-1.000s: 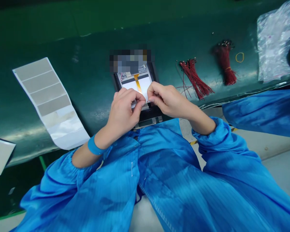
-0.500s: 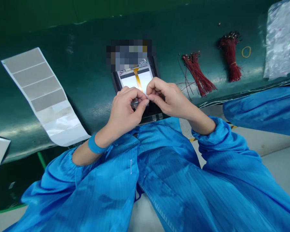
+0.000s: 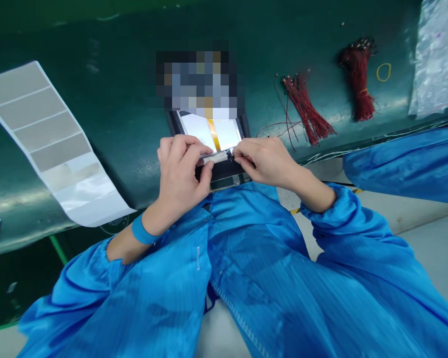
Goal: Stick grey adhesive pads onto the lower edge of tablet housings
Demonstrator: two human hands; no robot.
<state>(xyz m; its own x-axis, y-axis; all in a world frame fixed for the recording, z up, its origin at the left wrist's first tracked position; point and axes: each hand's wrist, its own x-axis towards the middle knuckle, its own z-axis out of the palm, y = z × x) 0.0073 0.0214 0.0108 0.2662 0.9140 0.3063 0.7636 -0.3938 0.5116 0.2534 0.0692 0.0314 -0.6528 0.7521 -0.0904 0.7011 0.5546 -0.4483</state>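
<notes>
An opened device in a black frame [image 3: 173,124] lies before me on the bench, its upper part blurred out. White panels [image 3: 194,125] fill its inside, with an orange flat flex cable [image 3: 214,135] running down between them. Along the near end is a narrow pale strip [image 3: 215,158]. My left hand [image 3: 182,166] has its thumb and index finger about the strip's left part. At the right end of the strip, my right hand [image 3: 263,158] has its fingertips pinched together beside a small dark part. Whatever lies between the right fingertips is hidden.
A sheet of grey labels [image 3: 41,124] lies on the green bench [image 3: 134,99] to the left. On the right are two bundles of dark red wires [image 3: 309,112], a yellow rubber band [image 3: 384,72] and a clear plastic bag [image 3: 436,64]. Another person's blue sleeve [image 3: 406,161] shows at right.
My hands, whose fingertips met over the device's near end, have moved apart to left and right. The pale strip between them now shows. The view has shifted slightly.
</notes>
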